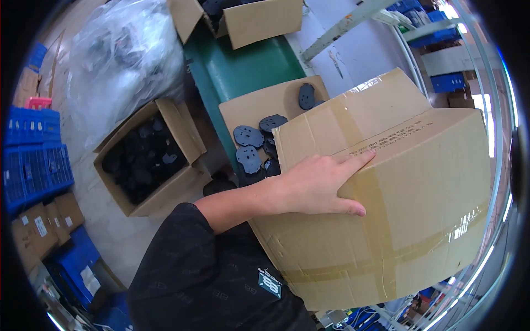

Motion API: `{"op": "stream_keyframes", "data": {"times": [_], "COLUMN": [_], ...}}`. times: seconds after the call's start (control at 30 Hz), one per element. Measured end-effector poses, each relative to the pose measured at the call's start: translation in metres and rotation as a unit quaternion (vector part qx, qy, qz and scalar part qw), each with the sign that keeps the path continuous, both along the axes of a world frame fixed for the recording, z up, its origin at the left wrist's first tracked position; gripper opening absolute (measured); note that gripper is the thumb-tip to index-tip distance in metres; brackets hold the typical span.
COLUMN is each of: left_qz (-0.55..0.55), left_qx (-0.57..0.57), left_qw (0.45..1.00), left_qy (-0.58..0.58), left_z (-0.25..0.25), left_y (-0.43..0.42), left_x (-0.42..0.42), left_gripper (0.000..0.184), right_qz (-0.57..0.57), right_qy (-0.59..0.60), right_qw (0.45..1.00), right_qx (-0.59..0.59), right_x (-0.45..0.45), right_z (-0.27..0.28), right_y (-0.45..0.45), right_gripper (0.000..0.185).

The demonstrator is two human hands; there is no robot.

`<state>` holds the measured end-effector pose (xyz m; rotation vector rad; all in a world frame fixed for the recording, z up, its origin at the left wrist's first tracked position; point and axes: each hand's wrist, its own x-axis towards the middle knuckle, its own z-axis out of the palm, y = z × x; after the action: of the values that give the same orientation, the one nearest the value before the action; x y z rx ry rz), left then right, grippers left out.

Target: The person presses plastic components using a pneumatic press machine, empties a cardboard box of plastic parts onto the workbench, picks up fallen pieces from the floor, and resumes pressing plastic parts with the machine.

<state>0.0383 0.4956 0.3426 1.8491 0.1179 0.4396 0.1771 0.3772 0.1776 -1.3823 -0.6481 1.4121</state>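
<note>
One bare hand shows, at the end of an arm in a black short sleeve; it looks like my left hand. It lies with fingers spread on a large taped cardboard box, near a line of printed characters. The box is tilted, with a flap standing out toward the back. Beside the box, several flat black parts with small holes lie on a cardboard sheet. My right hand is not visible.
An open carton of black parts stands on the floor at the left, below a clear plastic bag. Another open carton sits on the green surface. Blue bins line the far left; metal rails run along the right.
</note>
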Motion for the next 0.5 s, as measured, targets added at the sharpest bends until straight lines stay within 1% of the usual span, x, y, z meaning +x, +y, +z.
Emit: {"op": "stream_keyframes", "data": {"times": [0.13,0.17,0.23,0.27,0.33,0.4,0.47,0.5], "left_qz": [0.036,0.048,0.097,0.110,0.164,0.236,0.300,0.344], "left_qx": [-0.043,-0.046,-0.039,-0.036,-0.049,-0.035,-0.079,-0.118], "left_qw": [0.998,0.997,0.991,0.990,0.981,0.969,0.948,0.928], "left_qy": [-0.029,-0.026,-0.083,-0.079,-0.086,-0.069,-0.071,-0.083], "left_z": [-0.008,-0.011,-0.019,-0.021,-0.021,-0.022,-0.038,-0.044], "left_y": [0.014,0.015,0.015,0.014,0.009,-0.007,-0.033,-0.051], "left_x": [-0.038,-0.049,-0.075,-0.092,-0.130,-0.175,-0.219,-0.240], "left_gripper": [0.104,0.104,0.105,0.105,0.107,0.107,0.106,0.106], "right_qz": [0.065,0.080,0.116,0.133,0.171,0.210,0.252,0.263], "right_qy": [0.018,0.023,0.032,0.039,0.053,0.055,0.044,0.040], "right_qw": [0.998,0.997,0.993,0.990,0.983,0.973,0.962,0.957], "right_qx": [0.003,0.006,0.020,0.028,0.048,0.073,0.093,0.112], "right_x": [-0.039,-0.052,-0.083,-0.102,-0.143,-0.178,-0.198,-0.209], "right_z": [-0.005,-0.007,-0.008,-0.009,-0.008,-0.002,0.009,0.019], "right_y": [0.034,0.040,0.054,0.056,0.060,0.061,0.058,0.061], "right_gripper": [0.052,0.052,0.052,0.052,0.052,0.052,0.051,0.051]}}
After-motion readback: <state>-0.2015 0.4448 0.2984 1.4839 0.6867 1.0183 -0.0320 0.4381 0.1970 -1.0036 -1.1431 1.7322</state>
